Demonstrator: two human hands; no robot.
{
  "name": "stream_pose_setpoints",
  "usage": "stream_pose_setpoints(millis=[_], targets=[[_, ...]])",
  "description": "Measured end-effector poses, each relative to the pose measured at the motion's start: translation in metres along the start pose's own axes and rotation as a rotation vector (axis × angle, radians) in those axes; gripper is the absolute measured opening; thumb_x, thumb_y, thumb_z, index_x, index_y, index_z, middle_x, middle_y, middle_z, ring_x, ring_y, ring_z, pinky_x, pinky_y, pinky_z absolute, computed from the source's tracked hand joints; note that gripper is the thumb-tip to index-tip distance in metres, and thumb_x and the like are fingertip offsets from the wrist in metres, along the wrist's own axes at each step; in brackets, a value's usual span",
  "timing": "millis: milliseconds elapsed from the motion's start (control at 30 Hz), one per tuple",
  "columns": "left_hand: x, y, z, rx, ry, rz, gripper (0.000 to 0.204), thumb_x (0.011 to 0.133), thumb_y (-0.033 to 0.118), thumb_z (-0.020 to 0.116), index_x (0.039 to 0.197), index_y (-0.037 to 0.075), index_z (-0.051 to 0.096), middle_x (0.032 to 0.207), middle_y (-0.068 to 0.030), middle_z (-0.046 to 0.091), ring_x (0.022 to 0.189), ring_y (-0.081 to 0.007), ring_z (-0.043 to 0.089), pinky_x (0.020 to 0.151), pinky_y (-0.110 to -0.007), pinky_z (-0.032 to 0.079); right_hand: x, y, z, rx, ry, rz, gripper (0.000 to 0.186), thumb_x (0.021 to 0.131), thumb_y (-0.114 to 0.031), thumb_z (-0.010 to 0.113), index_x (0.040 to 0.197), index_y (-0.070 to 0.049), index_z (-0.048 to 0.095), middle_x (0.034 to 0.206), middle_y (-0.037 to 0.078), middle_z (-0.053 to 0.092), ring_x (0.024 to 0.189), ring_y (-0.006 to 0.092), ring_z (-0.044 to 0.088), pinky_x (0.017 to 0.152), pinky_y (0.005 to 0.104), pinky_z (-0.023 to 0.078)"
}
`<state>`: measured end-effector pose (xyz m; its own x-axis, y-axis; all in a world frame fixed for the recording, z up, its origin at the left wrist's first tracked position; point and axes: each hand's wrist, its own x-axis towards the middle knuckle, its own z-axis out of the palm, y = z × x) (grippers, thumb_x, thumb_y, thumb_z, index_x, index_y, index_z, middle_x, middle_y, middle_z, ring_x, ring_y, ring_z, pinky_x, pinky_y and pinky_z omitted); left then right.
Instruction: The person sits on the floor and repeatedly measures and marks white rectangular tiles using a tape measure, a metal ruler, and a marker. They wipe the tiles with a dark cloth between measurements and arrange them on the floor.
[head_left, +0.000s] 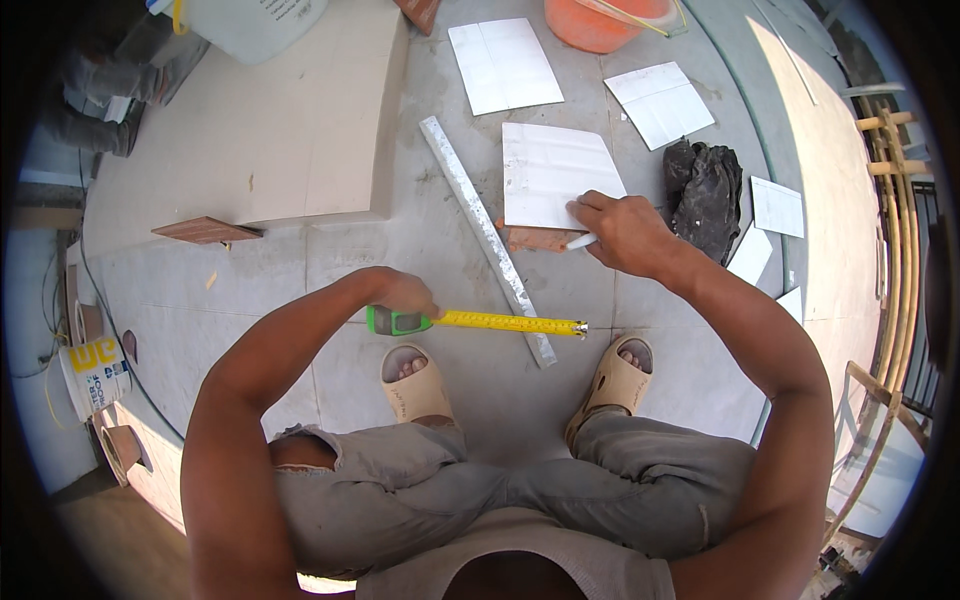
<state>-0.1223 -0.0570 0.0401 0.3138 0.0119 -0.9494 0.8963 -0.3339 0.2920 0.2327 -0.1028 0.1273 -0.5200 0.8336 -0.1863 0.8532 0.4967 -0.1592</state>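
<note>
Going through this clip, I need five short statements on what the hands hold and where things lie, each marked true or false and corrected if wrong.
1. The left hand holds a green tape measure. True.
2. The yellow blade is fully inside its case. False: it is out, extending toward the right.
3. The right hand holds a white pen-like stick. True.
4. The silvery bar lies on top of the pale block. False: it lies on the grey floor.
5. The orange bucket is at the bottom of the picture. False: it is at the top edge.
</note>
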Motion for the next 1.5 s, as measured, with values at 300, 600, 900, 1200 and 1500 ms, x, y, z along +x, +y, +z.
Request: stream_pose_setpoints(millis=[300, 600, 900, 1200, 1500], targets=[[0.009, 0.015, -0.021, -0.011, 0.008, 0.007, 0.067, 0.094, 0.059, 0.053, 0.132, 0.005, 0.063, 0.127, -0.0165, 0.063, 0.112, -0.0307, 0.058, 0.097, -0.042, 0.043, -0.021, -0.002, 0.094, -0.071, -0.119, -0.034, 0.047, 0.087, -0.013, 0.06, 0.131, 0.003, 0.051, 0.122, 0.016, 0.057, 0.079, 0.0272, 0.071, 0.067, 0.0403, 0.057], [0.018, 0.035, -0.051, 0.011, 0.176, -0.009, 0.064, 0.093, 0.059, 0.05, 0.126, 0.006, 0.067, 0.122, -0.0185, 0.066, 0.109, -0.0306, 0.061, 0.096, -0.041, 0.046, -0.061, 0.069, 0.016, 0.17, 0.096, 0.404, 0.035, 0.093, -0.011, 0.059, 0.126, 0.001, 0.059, 0.127, 0.02, 0.054, 0.098, 0.0376, 0.067, 0.087, 0.0443, 0.055], [0.038, 0.046, -0.061, 0.053, 0.224, 0.021, 0.062, 0.092, 0.057, 0.053, 0.122, 0.005, 0.07, 0.115, -0.0186, 0.069, 0.104, -0.031, 0.063, 0.094, -0.039, 0.047, -0.096, 0.094, 0.018, 0.513, 0.097, 0.677, 0.031, 0.097, -0.023, 0.059, 0.1, 0.006, 0.067, 0.094, 0.03, 0.067, 0.091, 0.0464, 0.065, 0.085, 0.0479, 0.05], [0.036, 0.047, -0.061, 0.049, 0.195, 0.006, 0.062, 0.092, 0.057, 0.054, 0.122, 0.005, 0.07, 0.116, -0.0186, 0.069, 0.105, -0.0302, 0.063, 0.094, -0.039, 0.046, -0.094, 0.099, 0.052, 0.649, 0.101, 0.592, 0.034, 0.098, -0.026, 0.06, 0.081, 0.004, 0.061, 0.064, 0.013, 0.052, 0.059, 0.018, 0.043, 0.058, 0.0394, 0.04], [0.037, 0.046, -0.06, 0.051, 0.188, -0.015, 0.063, 0.091, 0.057, 0.053, 0.121, 0.005, 0.07, 0.114, -0.0181, 0.069, 0.103, -0.0288, 0.063, 0.092, -0.039, 0.047, -0.071, 0.083, 0.033, 1.059, 0.194, 0.774, 0.046, 0.098, -0.042, 0.061, 0.078, -0.001, 0.066, 0.063, 0.003, 0.054, 0.057, 0.0129, 0.054, 0.055, 0.0296, 0.043]])
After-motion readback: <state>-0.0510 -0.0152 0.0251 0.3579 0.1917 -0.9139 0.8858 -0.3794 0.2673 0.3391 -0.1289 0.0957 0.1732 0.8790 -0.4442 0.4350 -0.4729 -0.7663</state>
